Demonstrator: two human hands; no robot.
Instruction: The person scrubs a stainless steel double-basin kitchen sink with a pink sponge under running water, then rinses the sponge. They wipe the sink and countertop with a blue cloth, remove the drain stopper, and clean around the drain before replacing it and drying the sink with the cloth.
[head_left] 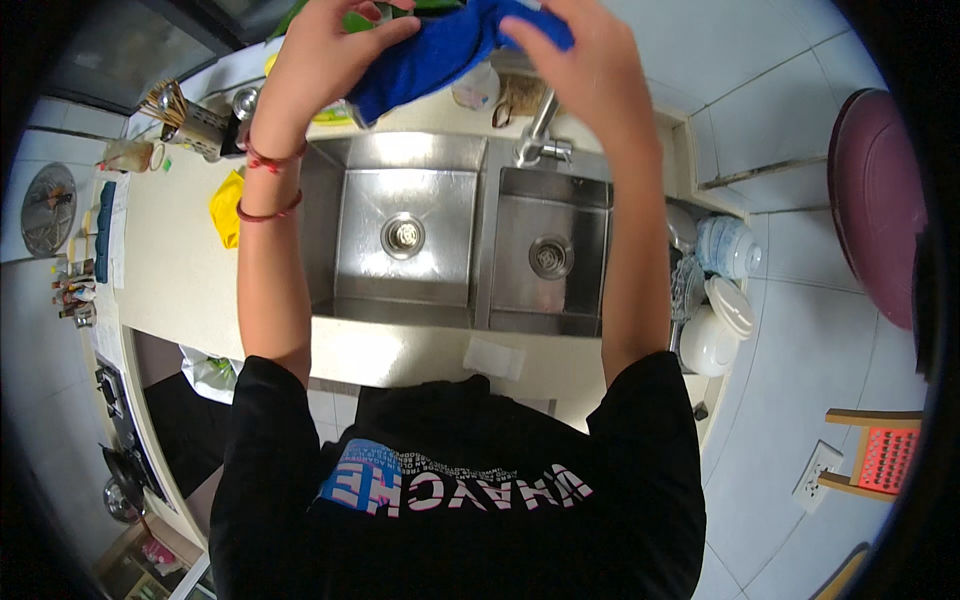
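A blue cloth (432,70) is stretched between my two raised hands at the top of the view, beyond the sink. My left hand (335,50) grips its left end, thumb across the front. On the right end, my right hand (592,62) has its thumb pressed against the fabric; its other fingers are partly cut off by the upper edge. Below the cloth lies a steel double sink (482,240), with a large left basin and a smaller right one. The faucet (540,140) stands behind the divider, near my right wrist.
A yellow cloth (227,208) lies on the counter (180,255) left of the sink. Behind it stands a utensil holder (195,125) with chopsticks. White lidded pots (712,335) and stacked bowls (730,247) crowd the right side. A mauve basin (880,200) hangs on the right wall.
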